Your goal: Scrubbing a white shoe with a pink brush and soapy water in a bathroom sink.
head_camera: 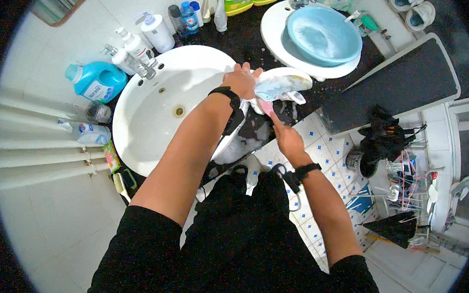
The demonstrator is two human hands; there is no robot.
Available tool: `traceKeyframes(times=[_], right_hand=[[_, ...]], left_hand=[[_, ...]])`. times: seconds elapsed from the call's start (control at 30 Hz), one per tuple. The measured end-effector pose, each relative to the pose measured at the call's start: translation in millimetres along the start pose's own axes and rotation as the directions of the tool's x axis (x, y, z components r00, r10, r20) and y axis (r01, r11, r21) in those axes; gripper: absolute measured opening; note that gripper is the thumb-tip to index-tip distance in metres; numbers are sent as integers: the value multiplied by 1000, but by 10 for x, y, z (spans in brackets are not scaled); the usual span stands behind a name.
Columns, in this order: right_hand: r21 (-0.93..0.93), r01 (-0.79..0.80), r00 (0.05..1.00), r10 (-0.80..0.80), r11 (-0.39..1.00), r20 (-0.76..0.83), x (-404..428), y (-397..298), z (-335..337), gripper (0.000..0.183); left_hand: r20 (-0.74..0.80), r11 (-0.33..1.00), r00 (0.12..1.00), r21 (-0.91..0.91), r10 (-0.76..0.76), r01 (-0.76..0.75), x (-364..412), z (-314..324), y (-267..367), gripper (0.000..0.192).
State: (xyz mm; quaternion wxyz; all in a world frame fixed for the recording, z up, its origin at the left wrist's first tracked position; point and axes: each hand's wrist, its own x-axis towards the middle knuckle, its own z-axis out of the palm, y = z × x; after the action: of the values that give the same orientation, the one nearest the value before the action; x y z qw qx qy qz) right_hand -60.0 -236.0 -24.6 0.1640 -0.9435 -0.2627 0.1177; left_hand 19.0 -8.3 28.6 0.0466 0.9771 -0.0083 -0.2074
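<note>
A wet white shoe (283,85) lies tilted on the dark countertop, between the two basins. My left hand (240,81) holds it at its left end, fingers spread over it beside the basin rim. In my right hand (290,144) is a pink-handled brush (266,107), its index finger stretched along the handle. The brush reaches the near side of the shoe, and its bristles are hidden. White suds (234,149) lie on the counter's front edge, below the shoe.
A white washbasin (128,140) with a tap (144,69) is at the left. Another basin (270,28) holds a blue plastic tub (292,23) of sudsy water. Pump bottles (157,33) and a blue detergent jug (101,82) line the wall. An ironing-board-like panel (399,82) leans at the right.
</note>
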Motion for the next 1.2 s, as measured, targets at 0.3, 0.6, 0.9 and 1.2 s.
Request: traceKeyframes(times=[0.3, 0.6, 0.9, 1.2], right_hand=[[42, 42, 999, -41, 998, -21, -1, -70, -38, 49], [64, -44, 995, 37, 997, 96, -418, 143, 53, 47], [34, -3, 1000, 4, 999, -4, -317, 152, -44, 48], [-24, 54, 998, -54, 998, 19, -40, 77, -96, 49]], left_hand=[[-27, 1000, 1000, -27, -8, 7, -43, -26, 15, 75], [-101, 996, 992, -38, 74, -78, -57, -35, -62, 85], [-70, 1000, 998, 28, -2, 4, -92, 13, 30, 77], [-75, 998, 997, 69, 8, -2, -103, 35, 40, 75]])
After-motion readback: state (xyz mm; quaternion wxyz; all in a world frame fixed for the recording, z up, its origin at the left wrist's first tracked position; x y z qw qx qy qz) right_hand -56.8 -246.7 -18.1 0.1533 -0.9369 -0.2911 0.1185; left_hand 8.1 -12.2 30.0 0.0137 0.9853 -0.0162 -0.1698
